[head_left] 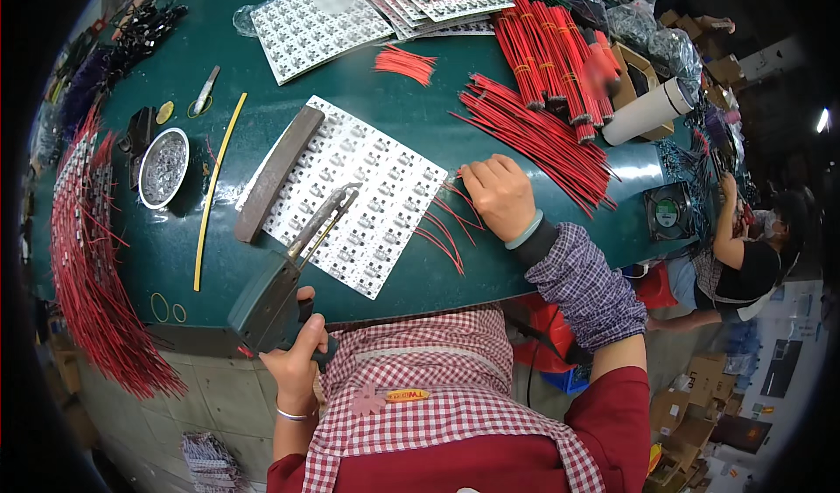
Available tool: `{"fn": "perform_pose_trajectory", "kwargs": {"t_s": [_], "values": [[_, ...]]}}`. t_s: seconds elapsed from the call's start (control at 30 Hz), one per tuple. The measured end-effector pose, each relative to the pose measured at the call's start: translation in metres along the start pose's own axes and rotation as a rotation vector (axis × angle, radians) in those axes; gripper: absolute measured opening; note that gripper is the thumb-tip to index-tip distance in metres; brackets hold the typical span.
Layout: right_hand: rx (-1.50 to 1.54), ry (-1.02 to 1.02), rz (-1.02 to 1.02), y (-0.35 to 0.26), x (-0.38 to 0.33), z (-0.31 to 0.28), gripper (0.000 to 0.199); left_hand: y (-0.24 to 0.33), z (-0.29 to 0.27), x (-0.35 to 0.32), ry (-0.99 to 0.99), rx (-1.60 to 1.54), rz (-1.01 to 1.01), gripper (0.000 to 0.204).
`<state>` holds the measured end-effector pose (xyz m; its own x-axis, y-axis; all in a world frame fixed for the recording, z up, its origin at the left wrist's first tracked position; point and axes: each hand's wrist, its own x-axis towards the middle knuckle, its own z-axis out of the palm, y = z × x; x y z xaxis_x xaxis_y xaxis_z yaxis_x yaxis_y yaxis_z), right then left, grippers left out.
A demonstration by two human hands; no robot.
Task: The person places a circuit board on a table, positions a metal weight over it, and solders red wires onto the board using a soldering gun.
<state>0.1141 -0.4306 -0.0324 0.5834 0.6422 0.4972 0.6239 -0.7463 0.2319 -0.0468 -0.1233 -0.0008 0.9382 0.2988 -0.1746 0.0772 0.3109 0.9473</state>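
Holding one soldering gun (269, 295) over one circuit sheet (385, 197): left hand (297, 358).

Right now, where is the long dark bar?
In the head view, left of centre, the long dark bar lies on the white board, along its left side, right of the yellow strip.

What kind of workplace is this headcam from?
Probably an electronics assembly workshop: the left hand holds a dark green, gun-shaped tool, apparently a soldering gun, over a flat white sheet of small circuit boards; tied bundles of thin red wires lie nearby.
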Motion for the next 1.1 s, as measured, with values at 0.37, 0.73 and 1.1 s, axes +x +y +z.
{"fn": "perform_pose_trajectory", "kwargs": {"t_s": [0.37, 0.73, 1.1], "values": [[0.416, 0.172, 0.254, -0.032, 0.009, -0.037, 0.022, -0.007, 0.016, 0.010, -0.028, 0.165, -0.043, 0.033], [0.934, 0.395, 0.310, -0.118, 0.034, -0.056, 0.014, 0.013, 0.080, 0.024, -0.124, 0.094, -0.032, 0.014], [1.005, 0.515, 0.341, -0.123, 0.036, -0.055, 0.010, -0.003, 0.067, 0.036, -0.141, -0.049, -0.187, 0.019]]}}
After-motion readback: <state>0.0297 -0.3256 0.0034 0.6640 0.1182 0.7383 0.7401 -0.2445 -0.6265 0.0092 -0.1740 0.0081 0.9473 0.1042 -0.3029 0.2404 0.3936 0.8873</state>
